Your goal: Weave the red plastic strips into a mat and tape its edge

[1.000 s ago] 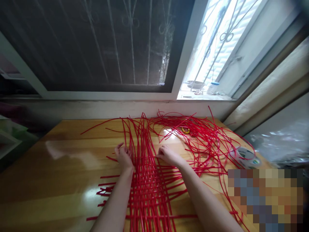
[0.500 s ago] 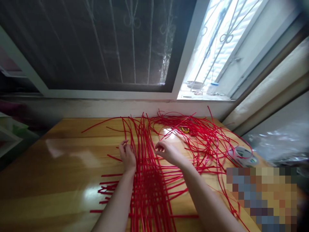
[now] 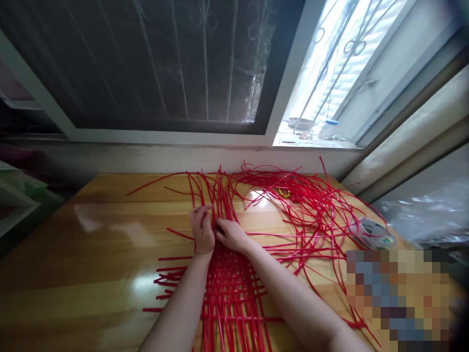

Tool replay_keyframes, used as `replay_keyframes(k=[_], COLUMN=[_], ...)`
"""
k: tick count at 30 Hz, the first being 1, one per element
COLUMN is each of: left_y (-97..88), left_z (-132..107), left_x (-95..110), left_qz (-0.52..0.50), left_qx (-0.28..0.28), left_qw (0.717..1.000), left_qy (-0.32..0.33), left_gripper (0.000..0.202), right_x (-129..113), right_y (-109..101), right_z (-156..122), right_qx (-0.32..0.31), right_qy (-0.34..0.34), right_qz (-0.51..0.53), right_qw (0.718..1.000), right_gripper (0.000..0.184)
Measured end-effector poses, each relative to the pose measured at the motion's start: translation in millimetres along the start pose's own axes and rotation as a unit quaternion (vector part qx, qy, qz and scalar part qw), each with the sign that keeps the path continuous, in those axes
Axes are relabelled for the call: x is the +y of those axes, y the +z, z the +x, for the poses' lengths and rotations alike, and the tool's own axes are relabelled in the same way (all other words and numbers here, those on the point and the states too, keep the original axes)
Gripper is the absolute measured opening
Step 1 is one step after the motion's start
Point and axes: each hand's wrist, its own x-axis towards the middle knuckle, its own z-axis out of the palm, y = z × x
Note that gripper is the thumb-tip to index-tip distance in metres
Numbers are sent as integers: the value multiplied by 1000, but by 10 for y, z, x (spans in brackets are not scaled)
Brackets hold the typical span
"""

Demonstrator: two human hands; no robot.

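A lattice of flat red plastic strips [image 3: 230, 288] lies on the table, woven close in its lower part, with loose long ends running toward the window. My left hand [image 3: 202, 229] is at the lattice's far left edge, its fingers loosely bent and apart beside the lengthwise strips. Just to its right, my right hand [image 3: 231, 235] lies over the middle of these strips, fingers closed in a pinch on a red strip. The fingertips and the exact spot of the pinch are partly hidden. Cross strip ends [image 3: 168, 259] stick out on the left.
A tangled heap of loose red strips [image 3: 304, 188] covers the back right of the wooden table [image 3: 91, 264]. A yellow ring [image 3: 284, 192] lies among them. At the right edge is a roll of clear tape [image 3: 372, 233]. The window wall [image 3: 154, 157] borders the far side.
My right hand has moved left across the lengthwise strips, close to my left hand. My left hand has shifted slightly right. The view has tilted a little.
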Motion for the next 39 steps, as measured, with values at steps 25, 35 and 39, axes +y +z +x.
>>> replay_keyframes(k=[25,35,39], left_y=[73,21,-40], left_z=[99,102,82], left_x=[-61,-112,-131], left_qz=[380,246,160], left_qx=[-233,-182,-157], left_qw=[894,950,973], left_qy=[-59,-53,-45], left_gripper=[33,8,21], right_x=[217,210,201], right_y=[-22,-39,-29], right_z=[97,113,140], right_qx=[37,29,36], right_qy=[166,174,181], right_qz=[468,478,474], right_qw=[867,861,861], right_gripper=[27,31,33])
